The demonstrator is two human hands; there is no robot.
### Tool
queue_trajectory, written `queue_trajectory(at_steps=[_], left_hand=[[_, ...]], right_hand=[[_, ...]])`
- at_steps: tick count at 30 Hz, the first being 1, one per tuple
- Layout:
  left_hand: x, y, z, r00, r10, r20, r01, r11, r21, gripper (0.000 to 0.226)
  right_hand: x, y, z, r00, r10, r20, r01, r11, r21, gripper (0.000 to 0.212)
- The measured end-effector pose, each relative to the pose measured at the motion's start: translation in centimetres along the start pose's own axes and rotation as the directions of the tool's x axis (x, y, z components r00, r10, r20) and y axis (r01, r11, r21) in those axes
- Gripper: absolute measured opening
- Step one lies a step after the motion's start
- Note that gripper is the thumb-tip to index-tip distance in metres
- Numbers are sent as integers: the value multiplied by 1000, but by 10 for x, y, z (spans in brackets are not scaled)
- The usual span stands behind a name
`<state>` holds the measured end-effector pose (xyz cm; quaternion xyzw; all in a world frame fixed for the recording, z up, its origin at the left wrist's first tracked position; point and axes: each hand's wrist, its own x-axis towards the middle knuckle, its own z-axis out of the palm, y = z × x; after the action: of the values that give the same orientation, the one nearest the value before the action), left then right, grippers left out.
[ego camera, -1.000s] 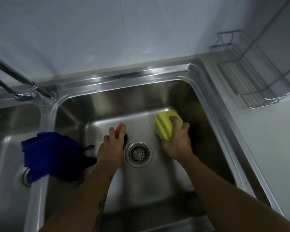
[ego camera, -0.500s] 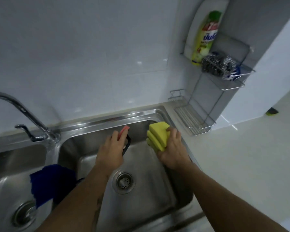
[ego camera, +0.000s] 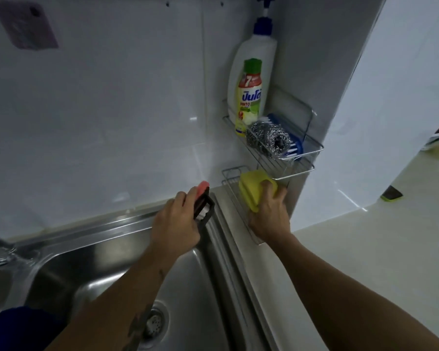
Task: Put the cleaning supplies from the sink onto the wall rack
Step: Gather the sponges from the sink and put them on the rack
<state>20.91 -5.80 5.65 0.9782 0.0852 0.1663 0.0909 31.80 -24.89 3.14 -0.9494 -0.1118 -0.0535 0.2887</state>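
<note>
The right hand (ego camera: 269,219) is clenched around a yellow sponge (ego camera: 254,190), thumb on its near side and fingers wrapped over its far top edge. The sponge is a thick block, bright yellow, with grooves running along its side; it sticks out of the hand toward 11 o'clock and sits over the lower tier of the wire wall rack (ego camera: 276,158), whether touching the wires or just above them cannot be told.

The left hand (ego camera: 175,224) grips a scrubbing brush (ego camera: 203,203) with a dark frame, a pink-red end pointing to 12 o'clock and a patch of white showing inside the frame. The brush projects from the hand toward 1 o'clock, held above the rim of the stainless steel sink (ego camera: 99,252), near the back wall.

At 12 o'clock from the right hand, the rack's upper tier carries a steel wool scourer (ego camera: 268,138), a blue brush (ego camera: 293,145) with white bristles just behind it, a yellow-labelled dish soap bottle (ego camera: 250,95) with a green cap, and a tall white pump bottle (ego camera: 257,54) with a blue pump against the corner.

At 6 o'clock from the left hand the sink drain (ego camera: 153,325) shows beside the forearm, and a blue cloth (ego camera: 15,328) lies at 8 o'clock. The pale worktop (ego camera: 352,262) stretches away at 3 o'clock from the right hand.
</note>
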Motion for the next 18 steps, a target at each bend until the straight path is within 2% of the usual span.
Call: queue_trajectory(at_steps=[4, 8, 18], left_hand=[[5, 13, 15, 999, -47, 15, 47, 999, 8, 76], [1, 17, 19, 995, -91, 36, 92, 995, -24, 74], [2, 26, 16, 978, -200, 57, 204, 976, -76, 70]], right_hand=[[14, 15, 14, 991, -16, 129, 23, 998, -51, 78], [29, 20, 20, 974, -50, 221, 47, 999, 16, 79], [68, 20, 18, 920, -162, 357, 137, 986, 92, 96]])
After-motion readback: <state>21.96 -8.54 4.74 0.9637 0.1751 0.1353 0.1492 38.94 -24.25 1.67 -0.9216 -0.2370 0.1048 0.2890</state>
